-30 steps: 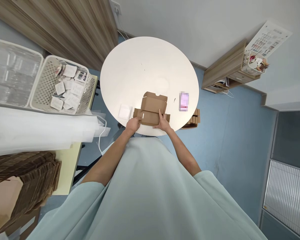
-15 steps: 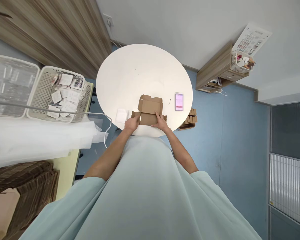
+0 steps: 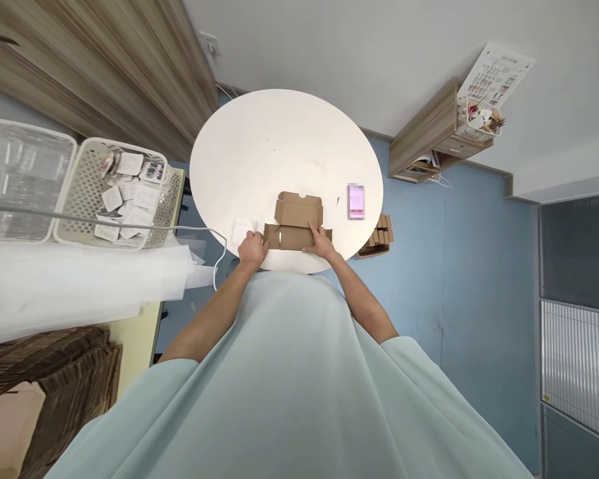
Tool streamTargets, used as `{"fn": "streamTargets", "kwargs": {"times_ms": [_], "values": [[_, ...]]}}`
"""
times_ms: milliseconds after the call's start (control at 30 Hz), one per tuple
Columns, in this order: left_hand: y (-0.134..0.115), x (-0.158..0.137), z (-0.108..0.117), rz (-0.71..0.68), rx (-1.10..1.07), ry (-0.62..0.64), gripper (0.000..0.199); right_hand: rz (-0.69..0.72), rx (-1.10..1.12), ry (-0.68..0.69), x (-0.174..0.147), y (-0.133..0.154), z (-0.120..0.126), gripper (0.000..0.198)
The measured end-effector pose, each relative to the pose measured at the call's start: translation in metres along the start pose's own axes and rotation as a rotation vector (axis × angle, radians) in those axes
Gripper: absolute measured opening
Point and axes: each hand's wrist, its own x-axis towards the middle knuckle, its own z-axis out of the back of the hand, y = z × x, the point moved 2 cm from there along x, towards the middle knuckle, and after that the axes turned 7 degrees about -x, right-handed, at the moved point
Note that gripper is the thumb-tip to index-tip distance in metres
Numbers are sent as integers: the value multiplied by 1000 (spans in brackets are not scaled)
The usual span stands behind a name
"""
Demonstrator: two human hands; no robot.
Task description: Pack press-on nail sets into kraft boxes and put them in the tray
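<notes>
On the round white table lies a brown cardboard box (image 3: pixel 299 211), partly folded, with its lid panel spread toward the far side and small flaps at its sides. My right hand (image 3: pixel 322 243) holds the right part of this box, fingers over the panel and thumb at the near edge. Left of the box, my left hand (image 3: pixel 253 249) is closed with curled fingers, between the box's left flap and a flat white packet (image 3: pixel 242 228). The hand covers part of the packet, and what its fingertips grip is hidden.
A phone (image 3: pixel 356 201) with a blurred screen lies on the table (image 3: pixel 284 133) at right. Small boxes (image 3: pixel 381 236) stand beyond the table's right edge. At left are a basket of cards (image 3: pixel 74 206), clear plastic containers (image 3: pixel 20 173), a white cable (image 3: pixel 192 229) and stacked cardboard (image 3: pixel 80 386).
My left hand has left the box's left side and moved left to the white packet's edge. My right hand stays on the box.
</notes>
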Motion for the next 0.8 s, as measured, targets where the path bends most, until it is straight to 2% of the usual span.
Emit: {"fn": "streamTargets", "kwargs": {"times_ms": [100,233,433,600,800], "values": [[-3,-2,-1,-21,-27,15,32,2,1,5,2,0,0,134],[-20,-6,-3,0,-79,30,29,5,5,12,3,1,1,137],[-41,-9,-9,-76,-117,49,39,-6,13,10,4,4,-2,148],[-42,-5,-12,-28,-123,47,42,-9,-7,18,3,7,-2,154],[-37,2,-13,34,-43,86,28,-22,-19,26,3,9,2,153]]}}
